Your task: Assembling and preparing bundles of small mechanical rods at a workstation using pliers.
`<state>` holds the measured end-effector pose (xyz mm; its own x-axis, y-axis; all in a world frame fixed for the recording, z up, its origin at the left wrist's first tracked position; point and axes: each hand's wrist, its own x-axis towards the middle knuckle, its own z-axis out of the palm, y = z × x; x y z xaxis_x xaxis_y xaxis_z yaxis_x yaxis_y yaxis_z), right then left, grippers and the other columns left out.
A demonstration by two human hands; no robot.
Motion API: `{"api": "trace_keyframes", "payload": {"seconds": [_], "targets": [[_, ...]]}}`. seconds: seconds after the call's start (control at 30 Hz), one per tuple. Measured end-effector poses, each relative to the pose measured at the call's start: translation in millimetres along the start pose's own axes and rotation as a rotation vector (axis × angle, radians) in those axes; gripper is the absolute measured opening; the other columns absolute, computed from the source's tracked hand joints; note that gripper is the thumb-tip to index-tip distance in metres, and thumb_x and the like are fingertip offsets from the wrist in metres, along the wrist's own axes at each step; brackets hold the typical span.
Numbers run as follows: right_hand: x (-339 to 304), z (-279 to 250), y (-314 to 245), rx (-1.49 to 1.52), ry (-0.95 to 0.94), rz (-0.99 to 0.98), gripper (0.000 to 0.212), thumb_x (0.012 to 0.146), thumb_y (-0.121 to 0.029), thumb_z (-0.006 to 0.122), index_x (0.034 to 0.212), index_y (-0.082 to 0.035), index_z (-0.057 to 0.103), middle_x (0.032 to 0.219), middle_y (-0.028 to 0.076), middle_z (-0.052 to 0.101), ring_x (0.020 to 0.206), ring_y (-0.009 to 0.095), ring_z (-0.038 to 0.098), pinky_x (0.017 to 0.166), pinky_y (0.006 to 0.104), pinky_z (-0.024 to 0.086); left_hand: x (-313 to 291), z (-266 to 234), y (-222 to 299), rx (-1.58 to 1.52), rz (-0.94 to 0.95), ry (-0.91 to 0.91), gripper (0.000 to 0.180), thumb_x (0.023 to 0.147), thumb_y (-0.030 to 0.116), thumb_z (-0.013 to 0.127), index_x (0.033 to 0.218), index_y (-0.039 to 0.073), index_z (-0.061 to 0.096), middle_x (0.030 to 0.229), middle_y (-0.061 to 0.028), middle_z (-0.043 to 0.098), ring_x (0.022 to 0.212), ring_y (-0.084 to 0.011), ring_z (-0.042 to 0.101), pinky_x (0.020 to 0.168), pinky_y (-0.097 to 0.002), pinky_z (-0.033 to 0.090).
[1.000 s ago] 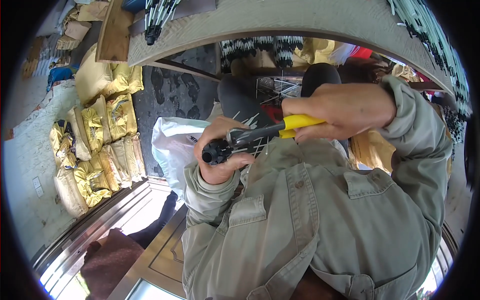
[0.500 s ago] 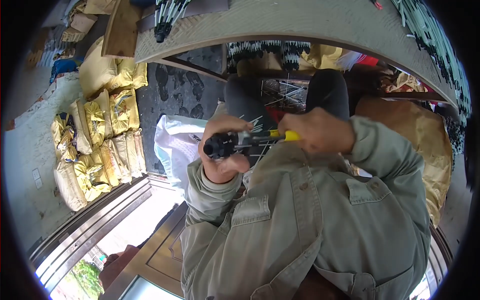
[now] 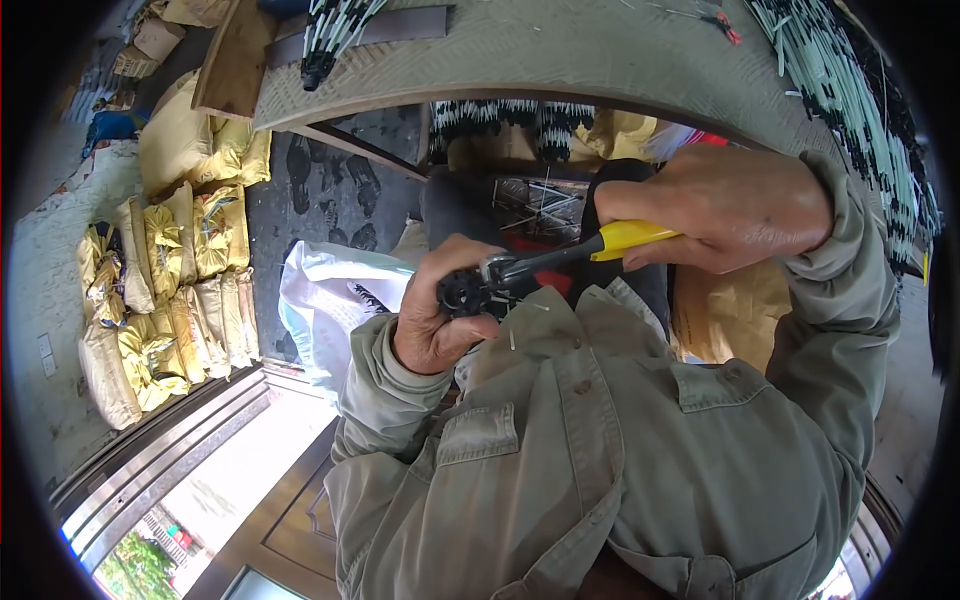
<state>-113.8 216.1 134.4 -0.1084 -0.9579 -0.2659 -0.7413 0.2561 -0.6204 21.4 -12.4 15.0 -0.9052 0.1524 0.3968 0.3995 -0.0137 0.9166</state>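
Observation:
Wrapped around a black ribbed hub-like piece (image 3: 461, 293) with a hole in its end, my left hand (image 3: 425, 325) holds it in front of my chest. Thin metal rods appear to run from this piece, though my fingers hide most of it. My right hand (image 3: 735, 205) is closed on the yellow handles of a pair of pliers (image 3: 632, 237). The metal jaws of the pliers sit against the side of the black piece. Whether they pinch anything is too small to tell.
Across the front stands a table (image 3: 540, 65) with a bundle of black-ended white rods (image 3: 325, 45). More rods (image 3: 800, 60) and a red-handled tool (image 3: 728, 28) lie at the right. Yellow sacks (image 3: 160, 250) are stacked at left, beside a white bag (image 3: 325, 300).
My right hand has swung outward and to the right with the pliers, whose handles now slant up. Their jaws have come against the black piece, which my left hand still holds.

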Motion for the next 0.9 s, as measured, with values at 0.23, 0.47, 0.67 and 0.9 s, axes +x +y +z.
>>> {"api": "trace_keyframes", "payload": {"seconds": [0.23,0.47,0.67,0.9], "targets": [[-1,2,2,0.004,-0.013,0.027,0.027,0.086,-0.023,0.056,0.103,-0.008,0.042,0.061,0.013,0.053,0.055,0.033,0.054,0.047,0.0409,0.038,3,-2,-1,-0.024,-0.097,-0.066,0.055,0.080,0.040,0.064,0.109,-0.002,0.044,0.090,-0.0116,0.056,0.080,-0.0168,0.054,0.072,-0.0278,0.042],[6,35,-2,0.031,0.098,0.136,0.033,0.083,-0.023,0.060,0.104,-0.007,0.041,0.056,0.014,0.049,0.052,0.035,0.053,0.045,0.0424,0.036,1,0,2,-0.047,-0.227,0.080,0.055,0.082,0.040,0.062,0.110,-0.002,0.042,0.095,-0.0121,0.055,0.084,-0.0174,0.057,0.075,-0.0280,0.044],[26,49,27,-0.149,0.619,0.096,0.035,0.076,-0.028,0.068,0.098,-0.008,0.050,0.072,0.012,0.057,0.059,0.034,0.057,0.049,0.0385,0.044,10,-25,-3,-0.020,-0.090,0.430,0.058,0.086,0.047,0.051,0.117,0.000,0.042,0.088,-0.0135,0.059,0.079,-0.0233,0.060,0.072,-0.0336,0.049],[-17,23,169,-0.848,0.880,0.732,0.043,0.079,-0.052,0.054,0.102,-0.016,0.052,0.084,0.006,0.063,0.070,0.029,0.063,0.055,0.0395,0.049,-28,-117,-5,-0.654,0.143,0.771,0.053,0.082,0.056,0.048,0.113,0.014,0.051,0.083,-0.0077,0.063,0.082,-0.0242,0.060,0.085,-0.0447,0.046]]}}
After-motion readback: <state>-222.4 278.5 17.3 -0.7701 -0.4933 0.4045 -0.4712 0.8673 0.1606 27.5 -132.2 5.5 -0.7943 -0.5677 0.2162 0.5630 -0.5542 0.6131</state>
